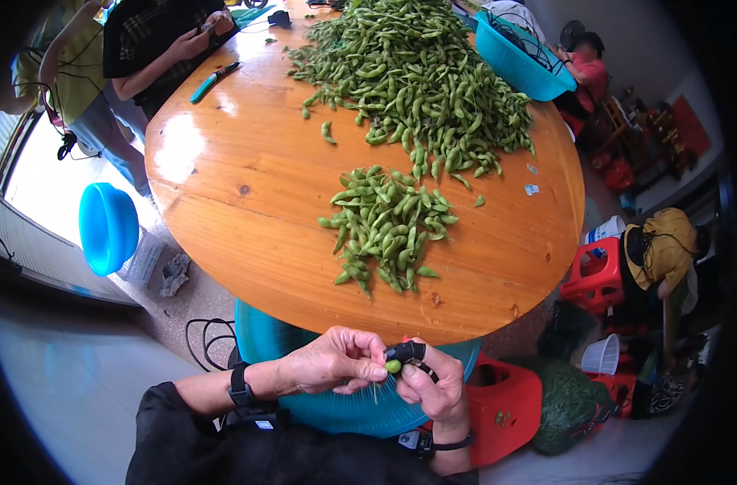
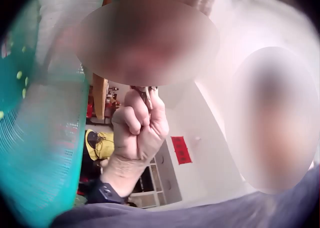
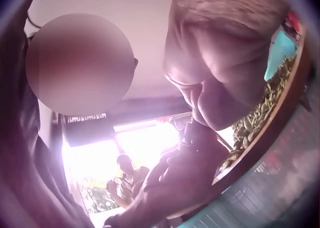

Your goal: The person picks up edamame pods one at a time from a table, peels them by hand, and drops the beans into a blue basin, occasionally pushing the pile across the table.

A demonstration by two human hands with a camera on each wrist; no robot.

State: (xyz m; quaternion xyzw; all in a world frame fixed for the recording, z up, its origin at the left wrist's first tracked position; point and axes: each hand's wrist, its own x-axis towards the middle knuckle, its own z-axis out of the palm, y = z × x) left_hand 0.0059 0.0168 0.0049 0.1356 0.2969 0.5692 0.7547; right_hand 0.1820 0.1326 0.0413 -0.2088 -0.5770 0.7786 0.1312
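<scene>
My left hand (image 1: 344, 357) and right hand (image 1: 439, 386) meet in front of the table's near edge. Between them is a green edamame pod (image 1: 393, 366), its rounded bean showing by a black cover (image 1: 405, 352) on a right-hand digit. Left thumb and fingertips pinch at the pod, while the right fingers curl round it. The wrist views show the hands close together, with the pod hidden there. Beneath the hands lies a wide teal basket (image 1: 336, 412). A small pile of edamame pods (image 1: 392, 230) sits on the wooden table (image 1: 239, 234) just beyond.
A large heap of pods (image 1: 417, 73) covers the table's far part, beside a blue basket (image 1: 518, 61). Blue-handled scissors (image 1: 215, 81) lie at the left. A red stool (image 1: 506, 408) and a full green net bag (image 1: 570, 404) stand at my right. Other people are around the table.
</scene>
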